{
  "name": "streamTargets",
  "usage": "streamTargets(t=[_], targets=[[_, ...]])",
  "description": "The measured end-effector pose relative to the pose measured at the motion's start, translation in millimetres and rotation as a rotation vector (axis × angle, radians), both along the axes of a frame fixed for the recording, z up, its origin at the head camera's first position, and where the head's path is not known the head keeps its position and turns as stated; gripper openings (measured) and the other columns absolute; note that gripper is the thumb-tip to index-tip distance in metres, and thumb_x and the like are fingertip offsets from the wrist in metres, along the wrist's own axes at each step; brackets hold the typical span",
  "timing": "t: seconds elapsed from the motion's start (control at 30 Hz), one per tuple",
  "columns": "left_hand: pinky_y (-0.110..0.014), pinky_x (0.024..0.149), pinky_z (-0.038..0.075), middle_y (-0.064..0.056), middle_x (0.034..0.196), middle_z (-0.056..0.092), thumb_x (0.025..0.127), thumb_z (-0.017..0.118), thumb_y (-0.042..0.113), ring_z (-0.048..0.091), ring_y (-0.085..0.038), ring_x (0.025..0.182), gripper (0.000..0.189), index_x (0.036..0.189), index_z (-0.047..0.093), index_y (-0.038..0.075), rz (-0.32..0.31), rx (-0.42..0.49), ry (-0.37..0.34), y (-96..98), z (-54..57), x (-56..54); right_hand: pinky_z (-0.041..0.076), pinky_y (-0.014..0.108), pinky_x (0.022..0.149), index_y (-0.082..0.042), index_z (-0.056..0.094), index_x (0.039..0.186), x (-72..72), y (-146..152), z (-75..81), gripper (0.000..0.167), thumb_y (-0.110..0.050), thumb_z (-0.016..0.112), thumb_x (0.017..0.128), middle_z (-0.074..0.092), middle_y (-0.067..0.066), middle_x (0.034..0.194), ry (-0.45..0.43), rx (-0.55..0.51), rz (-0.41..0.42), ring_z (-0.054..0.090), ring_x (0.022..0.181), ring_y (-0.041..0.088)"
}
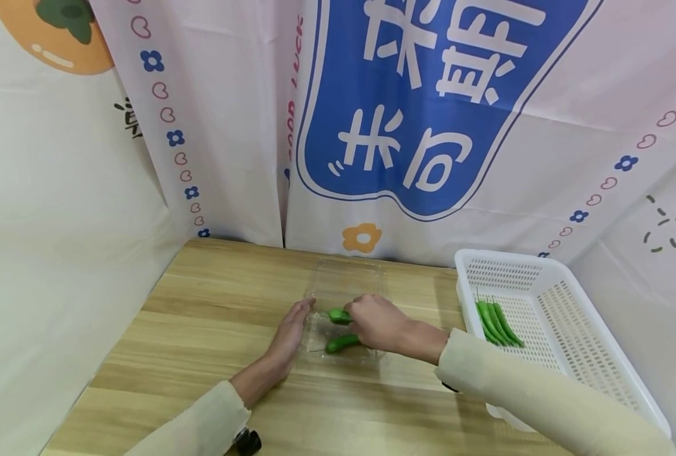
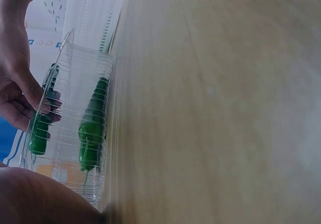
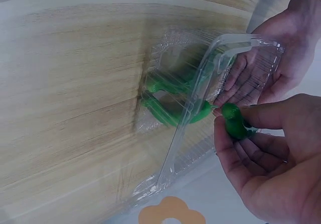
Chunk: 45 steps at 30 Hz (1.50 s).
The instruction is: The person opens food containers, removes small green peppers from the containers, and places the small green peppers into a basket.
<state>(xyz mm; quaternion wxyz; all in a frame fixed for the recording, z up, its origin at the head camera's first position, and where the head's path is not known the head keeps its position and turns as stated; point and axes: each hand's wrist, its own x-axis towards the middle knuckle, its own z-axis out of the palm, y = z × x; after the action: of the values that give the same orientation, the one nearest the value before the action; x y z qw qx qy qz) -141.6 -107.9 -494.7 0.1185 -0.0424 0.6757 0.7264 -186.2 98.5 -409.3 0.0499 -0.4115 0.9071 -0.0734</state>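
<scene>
My right hand [image 1: 380,323] pinches a green chili pepper [image 3: 234,121] between thumb and fingers, above a clear plastic clamshell box [image 3: 175,148]. Inside the box lie green peppers; the head view shows one pepper [image 1: 340,343], partly covered by the right hand, while in the right wrist view a curved pepper [image 3: 168,114] lies beside others seen through the plastic. With fingers extended, my left hand [image 1: 287,339] rests against the left side of the box. The box's lid [image 1: 349,275] is raised and lies back toward the wall.
To the right stands a white perforated plastic basket [image 1: 585,304] with several green peppers [image 1: 499,323] at its left side. A wooden tabletop [image 1: 201,329] lies under everything. Printed cloth [image 1: 235,158] hangs along the back and both sides.
</scene>
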Motion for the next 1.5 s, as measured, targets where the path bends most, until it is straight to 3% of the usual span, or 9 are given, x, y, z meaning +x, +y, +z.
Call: streamTargets(t=[0.4, 0.63, 0.83, 1.0, 1.27, 1.5], targets=[[-0.068, 0.128, 0.003, -0.019, 0.175, 0.018, 0.117, 0.025, 0.034, 0.007, -0.044, 0.162, 0.055, 0.165, 0.03, 0.008, -0.018, -0.009, -0.001, -0.5, -0.2, 0.4, 0.05, 0.025, 0.054, -0.003, 0.073, 0.094, 5.5, 14, 6.3, 0.004, -0.004, 0.071, 0.098, 0.068, 0.002, 0.081, 0.044, -0.038, -0.004, 0.056, 0.066, 0.009], [-0.068, 0.128, 0.003, -0.019, 0.174, 0.019, 0.117, 0.025, 0.033, 0.007, -0.044, 0.162, 0.054, 0.164, 0.031, 0.007, -0.007, -0.009, -0.011, -0.2, 0.9, -0.5, 0.05, 0.027, 0.054, -0.008, 0.064, 0.083, 8.5, 25, 18.3, 0.016, -0.001, 0.068, 0.096, 0.061, -0.001, 0.074, 0.081, -0.08, -0.013, 0.056, 0.064, 0.01], [-0.068, 0.128, 0.002, -0.02, 0.174, 0.018, 0.117, 0.024, 0.033, 0.006, -0.044, 0.162, 0.054, 0.165, 0.03, 0.007, -0.012, -0.008, -0.009, -0.3, 3.8, 0.6, 0.057, 0.032, 0.061, -0.004, 0.07, 0.092, 9.7, 40, 26.6, 0.005, -0.001, 0.072, 0.096, 0.069, 0.003, 0.084, 0.114, -0.098, -0.059, 0.068, 0.074, 0.015], [-0.067, 0.128, 0.003, -0.019, 0.175, 0.018, 0.117, 0.024, 0.034, 0.006, -0.044, 0.162, 0.055, 0.165, 0.029, 0.008, -0.018, -0.011, -0.014, -0.7, 3.7, 0.7, 0.06, 0.034, 0.063, -0.002, 0.071, 0.096, 10.2, 53, 27.8, 0.006, 0.0, 0.076, 0.093, 0.073, 0.008, 0.09, 0.132, -0.1, -0.081, 0.074, 0.079, 0.021], [-0.066, 0.129, 0.004, -0.019, 0.175, 0.017, 0.117, 0.024, 0.035, 0.006, -0.043, 0.162, 0.055, 0.165, 0.028, 0.009, -0.026, -0.017, -0.014, -1.6, 3.3, 0.3, 0.06, 0.033, 0.063, 0.0, 0.072, 0.1, 13.4, 71, 32.9, 0.006, 0.001, 0.075, 0.094, 0.073, 0.01, 0.092, 0.109, -0.098, -0.109, 0.073, 0.08, 0.023], [-0.064, 0.13, 0.005, -0.018, 0.175, 0.017, 0.117, 0.024, 0.034, 0.006, -0.042, 0.162, 0.055, 0.165, 0.029, 0.009, -0.018, -0.027, -0.013, -0.7, 2.4, 0.2, 0.052, 0.027, 0.057, -0.002, 0.071, 0.101, 16.2, 85, 40.2, 0.007, -0.001, 0.075, 0.095, 0.068, 0.005, 0.087, 0.091, -0.084, -0.153, 0.063, 0.072, 0.013]])
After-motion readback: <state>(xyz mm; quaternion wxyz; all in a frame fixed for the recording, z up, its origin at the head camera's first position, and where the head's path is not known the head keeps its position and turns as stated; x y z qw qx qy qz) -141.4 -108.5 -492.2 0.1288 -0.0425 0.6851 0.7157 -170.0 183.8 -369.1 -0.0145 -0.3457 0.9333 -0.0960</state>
